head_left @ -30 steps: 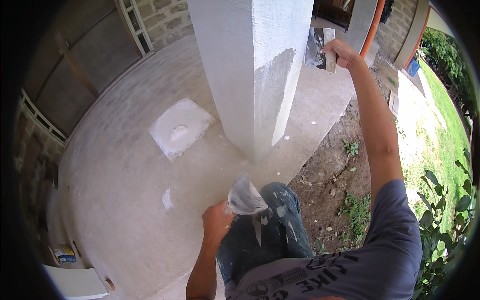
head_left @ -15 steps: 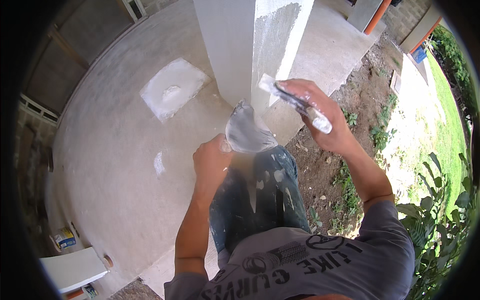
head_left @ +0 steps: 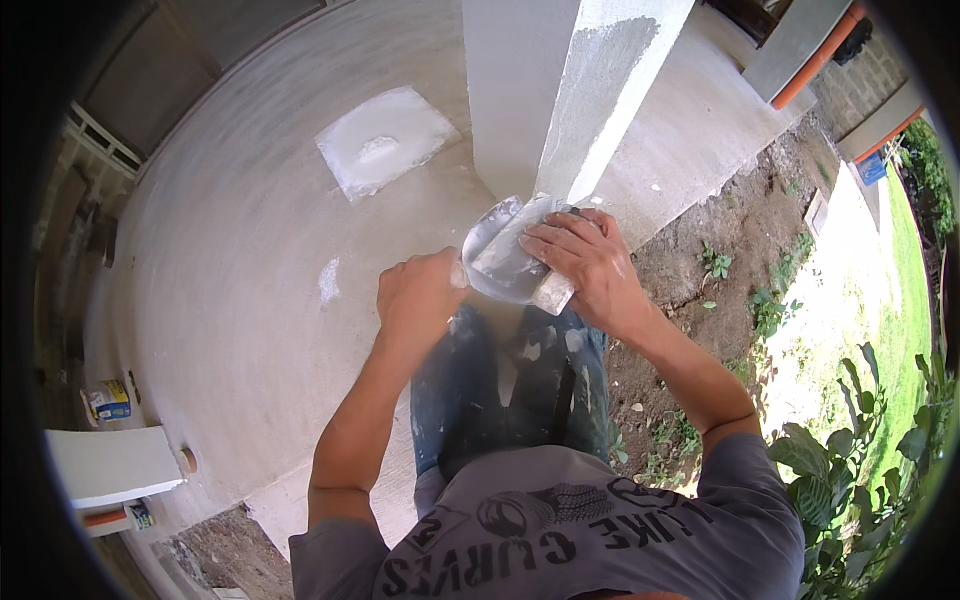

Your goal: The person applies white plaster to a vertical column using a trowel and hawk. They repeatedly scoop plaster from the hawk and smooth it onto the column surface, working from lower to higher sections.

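A rounded, bowl-like holder [head_left: 480, 236] smeared with white-grey plaster is in my left hand [head_left: 422, 292], its fingers closed on the near-left rim. My right hand [head_left: 592, 268] grips a flat plastering trowel [head_left: 512, 262], its fingers spread over the back of the plate. The trowel lies over the holder's hollow, overlapping it, so much of the inside is hidden. Both are above my paint-spotted trousers. Just beyond stands a square column [head_left: 515, 95], and its right-hand face carries a darker grey coated patch [head_left: 592, 95].
On the concrete floor [head_left: 230, 270] a pale square patch [head_left: 352, 160] bears a small white heap. Bare soil [head_left: 680, 330] with weeds borders the slab on the right, and a leafy shrub [head_left: 825, 470] stands close. A blue-yellow container [head_left: 108, 400] is far left beside a white ledge [head_left: 115, 465].
My right hand has brought the trowel down and left from beside the column onto the holder. My left hand keeps its hold. The view has shifted, so the column appears farther right.
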Action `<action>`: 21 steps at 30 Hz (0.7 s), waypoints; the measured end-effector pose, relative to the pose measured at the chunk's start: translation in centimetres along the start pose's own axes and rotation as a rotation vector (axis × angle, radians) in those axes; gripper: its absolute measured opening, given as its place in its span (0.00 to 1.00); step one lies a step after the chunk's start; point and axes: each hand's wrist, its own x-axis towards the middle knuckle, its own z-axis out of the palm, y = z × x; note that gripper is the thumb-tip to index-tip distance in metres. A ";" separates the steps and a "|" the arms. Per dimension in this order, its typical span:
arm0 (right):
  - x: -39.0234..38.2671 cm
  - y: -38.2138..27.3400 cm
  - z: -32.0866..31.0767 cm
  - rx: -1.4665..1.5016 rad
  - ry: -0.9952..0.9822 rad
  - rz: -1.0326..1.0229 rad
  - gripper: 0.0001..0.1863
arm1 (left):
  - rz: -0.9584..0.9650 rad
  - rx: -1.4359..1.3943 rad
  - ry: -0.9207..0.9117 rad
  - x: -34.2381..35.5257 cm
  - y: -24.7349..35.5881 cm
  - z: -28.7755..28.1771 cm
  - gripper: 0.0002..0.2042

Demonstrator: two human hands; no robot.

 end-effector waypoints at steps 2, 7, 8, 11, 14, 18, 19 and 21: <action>0.2 -1.5 0.1 0.002 -0.042 -0.047 0.32 | -0.007 0.021 0.031 -0.7 -0.7 0.4 0.13; -1.5 -2.4 -1.3 0.029 -0.279 -0.044 0.33 | -0.319 0.050 0.155 -2.2 -3.8 2.1 0.12; -1.6 -2.4 -1.5 0.128 -0.272 0.007 0.29 | -0.336 0.034 0.170 -2.4 -4.3 2.3 0.13; -1.3 -3.0 -1.0 0.391 0.017 0.007 0.32 | -0.365 -0.032 0.168 -3.2 -4.8 2.9 0.13; -0.1 -3.2 1.8 0.435 0.033 -0.085 0.34 | -0.312 -0.105 0.150 -4.3 -3.9 3.8 0.14; 0.0 -1.1 7.5 0.270 0.034 -0.142 0.36 | -0.315 -0.138 0.181 -6.6 -5.1 3.6 0.14; -0.2 0.3 8.9 0.275 -0.008 -0.119 0.36 | -0.349 -0.173 0.192 -7.3 -5.9 3.6 0.14; -0.6 3.0 11.6 0.272 -0.100 -0.051 0.36 | -0.416 -0.229 0.216 -8.7 -8.4 3.9 0.15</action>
